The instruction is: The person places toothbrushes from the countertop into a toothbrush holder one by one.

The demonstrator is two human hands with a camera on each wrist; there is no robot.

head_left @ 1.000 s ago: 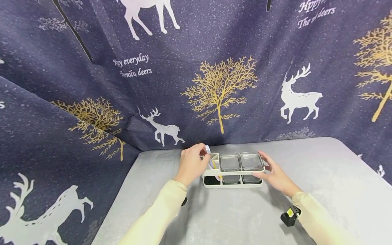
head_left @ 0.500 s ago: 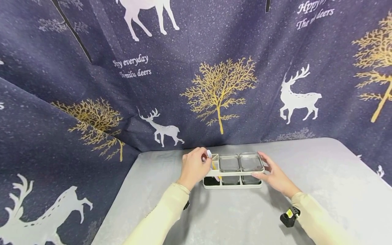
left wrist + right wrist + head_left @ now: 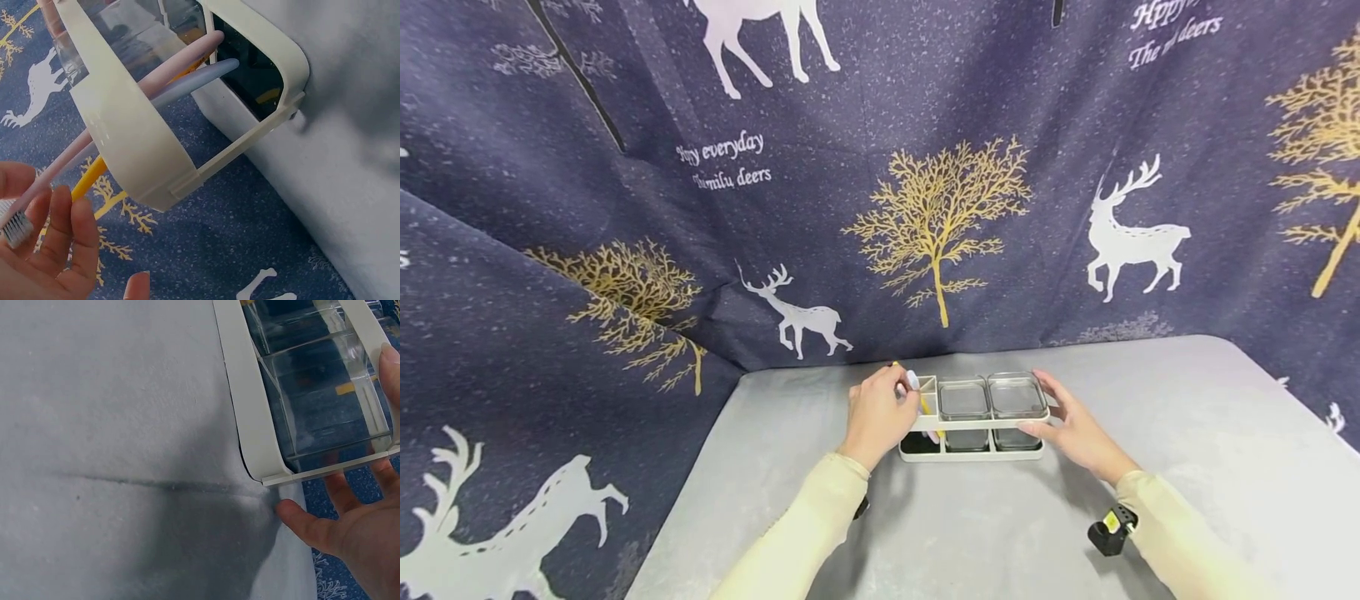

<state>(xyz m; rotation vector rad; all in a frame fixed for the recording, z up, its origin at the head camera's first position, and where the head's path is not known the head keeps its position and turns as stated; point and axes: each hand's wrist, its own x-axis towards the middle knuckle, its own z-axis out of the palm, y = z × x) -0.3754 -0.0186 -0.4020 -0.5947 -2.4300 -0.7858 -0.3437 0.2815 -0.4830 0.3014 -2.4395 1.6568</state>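
Note:
A cream two-tier toothbrush holder (image 3: 977, 424) stands near the back of the table. My left hand (image 3: 880, 417) is at its left end and pinches a toothbrush (image 3: 913, 380) near the head. In the left wrist view, a pink toothbrush (image 3: 65, 156) with its bristled head showing runs between these fingers, its handle slanting through the upper tier. A blue toothbrush (image 3: 199, 81) and a yellow toothbrush (image 3: 89, 178) pass through the same tier; their heads are hidden. At the right end, my right hand (image 3: 1078, 433) grips the upper tier, thumb in front and fingers around the side.
Two clear square cups, the left cup (image 3: 964, 400) and the right cup (image 3: 1017, 396), sit in the upper tier. A dark pad (image 3: 919, 443) lies in the lower tier's left end. A grey cloth covers the table (image 3: 985, 525); a dark blue deer-print curtain (image 3: 820, 208) hangs close behind.
My left hand has shifted slightly right and down, and the brush head in its fingers has lowered with it. A yellow tip now shows above the fingers. My right hand and the holder stay put.

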